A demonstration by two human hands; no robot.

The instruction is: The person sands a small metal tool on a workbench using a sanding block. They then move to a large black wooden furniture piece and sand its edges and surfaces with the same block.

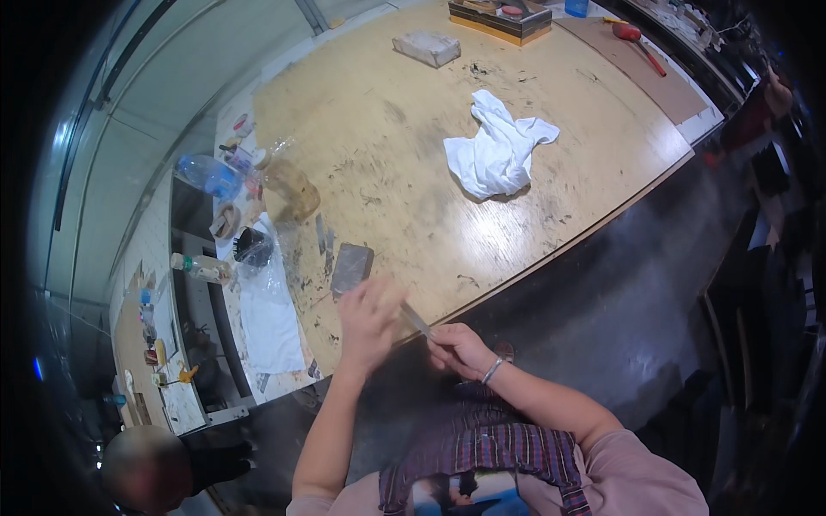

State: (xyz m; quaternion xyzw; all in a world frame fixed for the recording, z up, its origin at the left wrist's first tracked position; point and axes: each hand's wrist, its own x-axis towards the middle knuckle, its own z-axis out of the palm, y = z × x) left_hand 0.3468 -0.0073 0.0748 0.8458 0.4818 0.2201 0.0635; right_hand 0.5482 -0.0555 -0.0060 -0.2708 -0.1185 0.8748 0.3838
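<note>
A narrow flat grey metal strip point(416, 319) is pinched in the fingers of my right hand point(460, 350), just off the table's near edge. Its far end points up and left toward my left hand point(370, 322). Motion smears the fingers of that left hand, so whether they hold anything is unclear. Right beyond them lies a grey rectangular block point(352, 268), partly overlapped by the blurred fingers. Two thin grey strips point(324, 236) rest on the table a little farther off.
On the smudged wooden table point(387, 163) lie a crumpled white cloth point(499, 150), a pale block point(427, 48) and a tray-like box point(501, 21). Bottles, such as a clear one point(209, 175), and a white towel point(268, 301) line the left. Another person point(146, 469) is at lower left.
</note>
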